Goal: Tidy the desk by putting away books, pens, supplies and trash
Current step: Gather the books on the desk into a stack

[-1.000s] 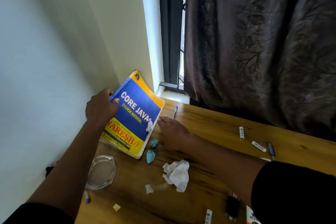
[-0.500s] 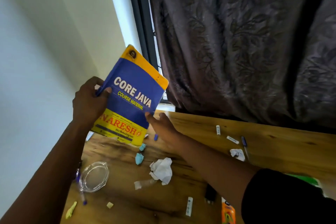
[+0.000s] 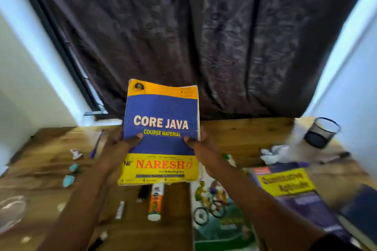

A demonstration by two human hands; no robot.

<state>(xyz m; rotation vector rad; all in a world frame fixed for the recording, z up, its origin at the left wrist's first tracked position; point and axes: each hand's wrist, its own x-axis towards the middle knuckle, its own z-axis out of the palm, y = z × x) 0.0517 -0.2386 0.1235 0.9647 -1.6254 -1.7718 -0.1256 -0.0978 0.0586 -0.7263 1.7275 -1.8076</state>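
Above the desk (image 3: 234, 132): left hand (image 3: 118, 149) and right hand (image 3: 201, 149) grip book (image 3: 161, 112) titled "CORE JAVA COURSE MATERIAL", "NARESH technologies".

**Desk crowded, gaps few**

My book (image 3: 161, 128) blocks centre view. Below it: glue bottle (image 3: 156, 201), small black item (image 3: 143, 191). R side packed w/ yellow book (image 3: 285, 183), cycling book (image 3: 216, 206), mesh cup (image 3: 321, 133), tissue (image 3: 273, 154). Bare wood (image 3: 42, 149) far L, betw. purple pen (image 3: 97, 144) & teal scraps (image 3: 70, 174).
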